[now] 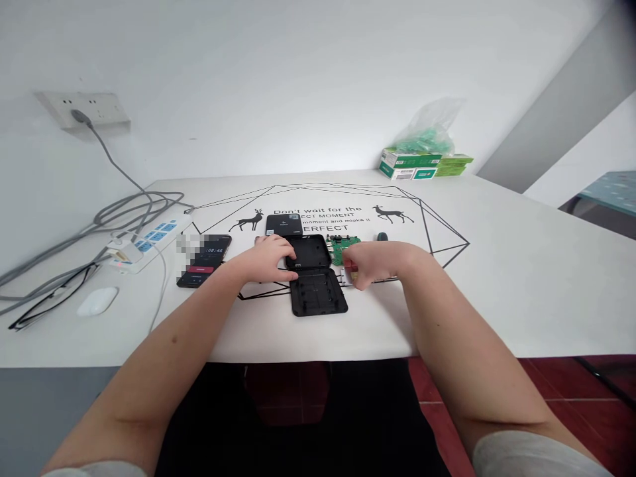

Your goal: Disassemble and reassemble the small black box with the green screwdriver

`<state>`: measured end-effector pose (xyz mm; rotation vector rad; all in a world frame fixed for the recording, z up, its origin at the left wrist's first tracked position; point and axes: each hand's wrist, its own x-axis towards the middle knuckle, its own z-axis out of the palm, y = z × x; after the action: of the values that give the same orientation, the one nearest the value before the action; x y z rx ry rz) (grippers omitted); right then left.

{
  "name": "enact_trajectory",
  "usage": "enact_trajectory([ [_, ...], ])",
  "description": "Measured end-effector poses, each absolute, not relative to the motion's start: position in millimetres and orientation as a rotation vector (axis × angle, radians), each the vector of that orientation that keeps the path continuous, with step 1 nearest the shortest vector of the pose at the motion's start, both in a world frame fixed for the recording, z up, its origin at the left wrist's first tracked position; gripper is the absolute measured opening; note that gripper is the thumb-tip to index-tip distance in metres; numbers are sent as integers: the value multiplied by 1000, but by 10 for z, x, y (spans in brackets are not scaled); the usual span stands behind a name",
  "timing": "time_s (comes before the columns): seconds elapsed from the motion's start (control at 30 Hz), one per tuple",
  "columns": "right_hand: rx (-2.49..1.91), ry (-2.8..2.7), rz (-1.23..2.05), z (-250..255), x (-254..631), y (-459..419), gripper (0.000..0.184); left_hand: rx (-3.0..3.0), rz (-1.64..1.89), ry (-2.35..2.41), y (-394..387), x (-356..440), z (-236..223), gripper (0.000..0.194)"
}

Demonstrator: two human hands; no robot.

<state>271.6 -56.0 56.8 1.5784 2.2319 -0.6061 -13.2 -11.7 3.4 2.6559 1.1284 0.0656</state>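
Near the front edge of the table (521,285), two black case halves lay with their hollow sides up: the upper half (314,253) farther from me, the lower half (318,293) nearer. My left hand (271,260) rested at their left edges, thumb and fingers spread apart, not closed around either half. A green circuit board (342,249) lay just right of the upper half. Beside it, my right hand (366,264) was curled over a small pale piece (346,277); whether the fingers were clamped on it, I could not tell.

I judged the step in hand to be steadying the case while handling the piece. The next move called for light left-hand pressure and right fingers kept clear of the board.

Behind the upper half lay a flat black box (284,224); farther left, a phone (204,260) and a power strip (161,235).
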Motion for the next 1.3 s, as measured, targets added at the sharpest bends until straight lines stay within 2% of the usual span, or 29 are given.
enact_trajectory([
  [0.17, 1592, 2272, -672, 521, 2740, -486, 20, 2677, 98, 1101, -130, -111, 48, 42],
  [0.37, 1778, 2242, -450, 447, 2804, -332, 8, 2722, 175, 1046, -121, -113, 17, 30],
  [0.8, 1734, 2347, -361, 300, 2740, -223, 6, 2712, 157, 1076, -122, -118, 33, 40],
  [0.93, 1828, 2441, -192, 263, 2760, -170, 7, 2658, 187, 1133, -123, -110, 52, 41],
  [1.03, 1992, 2576, -117, 262, 2772, -136, 7, 2625, 256, 1277, -111, -116, 46, 50],
  [1.17, 2252, 2695, -358, 252, 2745, -143, 2, 2564, 223, 1402, -98, -130, 19, 72],
  [1.3, 2033, 3054, -616, 214, 2677, -233, 9, 2522, 211, 1403, -95, -126, 6, 84],
])
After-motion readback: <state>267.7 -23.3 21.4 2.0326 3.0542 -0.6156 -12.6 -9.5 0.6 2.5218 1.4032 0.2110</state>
